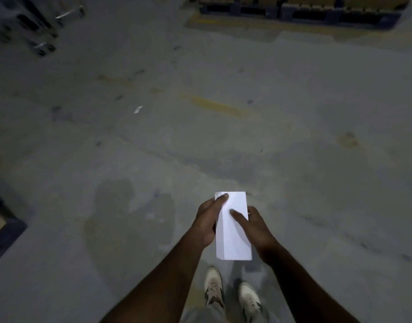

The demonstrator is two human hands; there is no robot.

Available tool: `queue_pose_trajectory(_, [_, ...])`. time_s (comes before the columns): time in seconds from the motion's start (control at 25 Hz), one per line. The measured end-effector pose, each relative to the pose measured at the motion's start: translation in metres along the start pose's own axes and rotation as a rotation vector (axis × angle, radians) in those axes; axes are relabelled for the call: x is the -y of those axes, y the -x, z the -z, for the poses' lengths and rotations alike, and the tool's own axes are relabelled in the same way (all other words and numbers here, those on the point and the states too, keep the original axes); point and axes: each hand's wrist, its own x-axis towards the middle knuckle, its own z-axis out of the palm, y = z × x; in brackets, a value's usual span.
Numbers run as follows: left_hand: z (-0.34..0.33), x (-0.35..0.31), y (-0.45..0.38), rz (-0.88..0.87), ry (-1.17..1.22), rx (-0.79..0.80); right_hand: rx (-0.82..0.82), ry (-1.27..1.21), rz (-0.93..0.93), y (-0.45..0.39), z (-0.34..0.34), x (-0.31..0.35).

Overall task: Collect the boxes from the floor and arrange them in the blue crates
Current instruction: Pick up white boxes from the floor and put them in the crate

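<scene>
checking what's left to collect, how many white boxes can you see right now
1: the white box is held between the left hand and the right hand, above the shoes. More may lie outside this dim view.

I count one white box (pixel 233 229), two hands on it, left hand (pixel 207 220) and right hand (pixel 254 227), two pale shoes (pixel 214 287) at lower frame, one white scrap (pixel 137 109) left of centre.

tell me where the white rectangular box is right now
In the head view, the white rectangular box is low centre, held above the shoes between the left hand and right hand.
</scene>
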Motion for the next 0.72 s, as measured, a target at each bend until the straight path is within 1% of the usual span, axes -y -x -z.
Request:
queue_pose_trajectory(0.08, [0.014,-0.015,0.037,-0.065,0.001,-0.028,0.084,0.019,0.067,0.014,-0.012,0.038])
queue_pose_trajectory(0.16, [0.036,-0.021,0.086,-0.164,0.083,-0.115,0.223,0.085,0.115,0.044,-0.034,0.070])
queue_pose_trajectory(0.2, [0.034,-0.027,0.092,-0.169,0.081,-0.117,0.226,0.077,0.123,0.044,-0.034,0.074])
queue_pose_trajectory(0.24, [0.044,-0.028,0.105,-0.191,0.099,-0.153,0.254,0.093,0.136,0.050,-0.042,0.080])
queue_pose_trajectory(0.28, [0.058,-0.027,0.120,-0.219,0.133,-0.210,0.309,0.128,0.170,0.063,-0.053,0.091])
queue_pose_trajectory(0.36, [0.080,-0.021,0.153,-0.260,0.210,-0.279,0.398,0.173,0.179,0.083,-0.075,0.095])
queue_pose_trajectory(0.4, [0.081,-0.025,0.159,-0.268,0.212,-0.271,0.377,0.158,0.193,0.084,-0.078,0.096])
queue_pose_trajectory(0.48, [0.103,-0.007,0.188,-0.306,0.281,-0.351,0.461,0.215,0.206,0.107,-0.105,0.098])
queue_pose_trajectory(0.56, [0.124,0.016,0.219,-0.347,0.305,-0.400,0.534,0.279,0.218,0.131,-0.134,0.093])
queue_pose_trajectory(0.6, [0.125,0.021,0.225,-0.353,0.291,-0.382,0.532,0.263,0.226,0.134,-0.138,0.093])
queue_pose_trajectory(0.72, [0.156,0.062,0.265,-0.389,0.297,-0.425,0.656,0.321,0.228,0.175,-0.180,0.081])
